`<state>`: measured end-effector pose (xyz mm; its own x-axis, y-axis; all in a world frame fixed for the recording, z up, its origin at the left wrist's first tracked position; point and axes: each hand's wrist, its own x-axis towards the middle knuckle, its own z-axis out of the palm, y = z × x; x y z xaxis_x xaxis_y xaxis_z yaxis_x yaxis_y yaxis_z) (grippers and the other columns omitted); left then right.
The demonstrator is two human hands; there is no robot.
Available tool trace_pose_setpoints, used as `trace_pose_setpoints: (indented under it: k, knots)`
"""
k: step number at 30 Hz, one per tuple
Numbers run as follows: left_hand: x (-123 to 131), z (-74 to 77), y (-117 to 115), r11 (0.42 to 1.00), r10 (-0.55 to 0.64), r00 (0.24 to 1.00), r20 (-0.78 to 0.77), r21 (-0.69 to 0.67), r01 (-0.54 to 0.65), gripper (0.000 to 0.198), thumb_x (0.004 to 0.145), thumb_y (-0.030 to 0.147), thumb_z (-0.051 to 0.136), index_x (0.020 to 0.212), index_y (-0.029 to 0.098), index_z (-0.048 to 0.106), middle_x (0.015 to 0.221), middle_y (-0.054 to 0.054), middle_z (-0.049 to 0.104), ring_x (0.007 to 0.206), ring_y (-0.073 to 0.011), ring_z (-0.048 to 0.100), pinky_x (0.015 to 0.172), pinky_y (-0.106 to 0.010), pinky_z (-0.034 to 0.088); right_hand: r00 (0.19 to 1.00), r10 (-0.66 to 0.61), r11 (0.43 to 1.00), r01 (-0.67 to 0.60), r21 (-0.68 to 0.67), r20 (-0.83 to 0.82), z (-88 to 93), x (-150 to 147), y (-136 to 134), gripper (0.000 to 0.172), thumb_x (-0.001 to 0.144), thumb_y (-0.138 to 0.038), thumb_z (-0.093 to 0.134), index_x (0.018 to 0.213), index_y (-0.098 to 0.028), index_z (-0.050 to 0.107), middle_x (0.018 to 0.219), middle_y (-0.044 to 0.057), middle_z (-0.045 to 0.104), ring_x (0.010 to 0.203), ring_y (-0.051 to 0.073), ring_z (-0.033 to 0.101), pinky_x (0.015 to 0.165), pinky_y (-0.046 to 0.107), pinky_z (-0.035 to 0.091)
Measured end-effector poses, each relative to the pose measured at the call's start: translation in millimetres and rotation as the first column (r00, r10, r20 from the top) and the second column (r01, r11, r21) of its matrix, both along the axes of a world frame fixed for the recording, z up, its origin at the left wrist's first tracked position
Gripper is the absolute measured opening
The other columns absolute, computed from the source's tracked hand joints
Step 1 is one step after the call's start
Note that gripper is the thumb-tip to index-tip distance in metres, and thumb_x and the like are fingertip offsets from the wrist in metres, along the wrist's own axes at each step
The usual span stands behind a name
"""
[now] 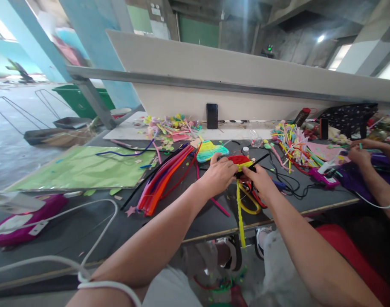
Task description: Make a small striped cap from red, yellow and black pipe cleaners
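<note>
Both of my hands meet over the table's front edge on a piece made of red, yellow and black pipe cleaners (239,159). My left hand (221,172) grips its left side with curled fingers. On its right side, my right hand (257,177) pinches it between thumb and fingers. A twisted yellow pipe cleaner (240,213) hangs from it past the table edge, and a yellow loop (254,207) shows below my right hand. A black pipe cleaner end sticks out to the upper right. To the left lies a bundle of red, orange and purple pipe cleaners (161,181).
A yellow and turquoise coiled piece (210,150) lies behind my hands. A phone (212,116) leans on the back panel. Scrap heaps (169,128), a green sheet (82,168), a magenta glue gun box (28,219) and cables surround the work. At right, another person's hands (362,155) work.
</note>
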<state>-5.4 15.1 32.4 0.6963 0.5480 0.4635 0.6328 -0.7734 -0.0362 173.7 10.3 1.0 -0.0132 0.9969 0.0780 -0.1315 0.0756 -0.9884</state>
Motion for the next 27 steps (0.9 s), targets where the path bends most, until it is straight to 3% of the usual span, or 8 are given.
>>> trace_pose_setpoints:
  k: [3,6,9,12,14,17,21,27]
  knots:
    - [1.2,-2.4,1.1,1.0,-0.01,1.0,-0.016,-0.011,0.01,0.019,0.087,0.026,0.05,0.102,0.017,0.058,0.094,-0.008,0.062,0.097,-0.024,0.055,0.1,-0.044,0.023,0.999,0.017,1.0,-0.017,0.006,0.047,-2.4,2.4,0.2,0.033,0.071,-0.04,0.07,0.096,-0.021,0.06,0.082,0.002,0.07,0.062,0.016,0.063,0.062,0.033,0.055]
    - [2.3,-6.1,4.5,0.998,-0.031,0.999,-0.032,-0.046,0.03,0.018,0.088,0.023,0.045,0.098,0.016,0.059,0.092,-0.008,0.062,0.092,-0.0216,0.057,0.094,-0.039,0.028,0.97,-0.029,0.999,0.017,0.052,0.242,-10.3,6.9,3.6,0.031,0.076,-0.043,0.064,0.098,-0.022,0.06,0.082,0.002,0.069,0.063,0.018,0.064,0.062,0.035,0.054]
    - [3.8,-13.6,9.4,0.997,-0.043,0.998,-0.049,-0.072,0.04,0.02,0.089,0.021,0.041,0.094,0.017,0.06,0.091,-0.008,0.063,0.087,-0.02,0.057,0.089,-0.038,0.029,0.857,-0.2,0.974,0.12,0.193,0.475,-22.4,11.1,10.1,0.035,0.076,-0.04,0.064,0.106,-0.023,0.057,0.085,0.004,0.068,0.07,0.021,0.065,0.067,0.039,0.053]
    - [5.1,-23.7,14.8,0.996,-0.036,0.998,-0.054,-0.088,0.032,0.019,0.088,0.022,0.044,0.092,0.017,0.061,0.095,-0.008,0.064,0.087,-0.02,0.057,0.088,-0.038,0.028,0.724,-0.351,0.918,0.14,0.37,0.595,-33.4,13.5,17.1,0.045,0.072,-0.03,0.066,0.114,-0.021,0.054,0.096,0.007,0.066,0.086,0.024,0.063,0.078,0.042,0.051]
    - [5.4,-29.9,18.2,0.994,-0.029,0.998,-0.063,-0.107,0.022,0.018,0.087,0.023,0.045,0.09,0.017,0.062,0.095,-0.008,0.064,0.088,-0.02,0.057,0.087,-0.038,0.028,0.645,-0.428,0.874,0.116,0.472,0.633,-37.9,15.0,20.9,0.037,0.069,-0.026,0.067,0.104,-0.02,0.059,0.1,0.009,0.063,0.095,0.026,0.06,0.084,0.043,0.048]
    - [4.8,-35.3,21.8,0.989,-0.029,0.996,-0.089,-0.144,0.016,0.015,0.085,0.023,0.049,0.089,0.018,0.062,0.09,-0.007,0.065,0.087,-0.02,0.058,0.087,-0.038,0.028,0.567,-0.478,0.829,0.037,0.559,0.671,-39.5,18.5,25.0,0.009,0.068,-0.024,0.068,0.075,-0.021,0.062,0.09,0.008,0.064,0.094,0.026,0.058,0.087,0.041,0.046]
    - [3.2,-35.6,23.4,0.985,-0.035,0.994,-0.104,-0.172,0.017,0.015,0.082,0.026,0.055,0.092,0.019,0.062,0.093,-0.007,0.065,0.092,-0.0211,0.058,0.088,-0.038,0.028,0.571,-0.4,0.856,-0.047,0.516,0.716,-36.9,22.0,27.7,0.009,0.071,-0.026,0.065,0.066,-0.022,0.059,0.079,0.005,0.067,0.084,0.023,0.061,0.085,0.039,0.046]
    - [2.6,-33.5,21.1,0.989,0.01,0.985,-0.172,-0.146,-0.035,0.019,0.08,0.028,0.057,0.096,0.018,0.06,0.102,-0.009,0.062,0.096,-0.0227,0.056,0.089,-0.039,0.029,0.667,-0.229,0.934,-0.054,0.353,0.709,-34.2,20.1,29.4,0.01,0.072,-0.029,0.064,0.069,-0.022,0.059,0.099,0.006,0.07,0.093,0.024,0.065,0.086,0.041,0.047]
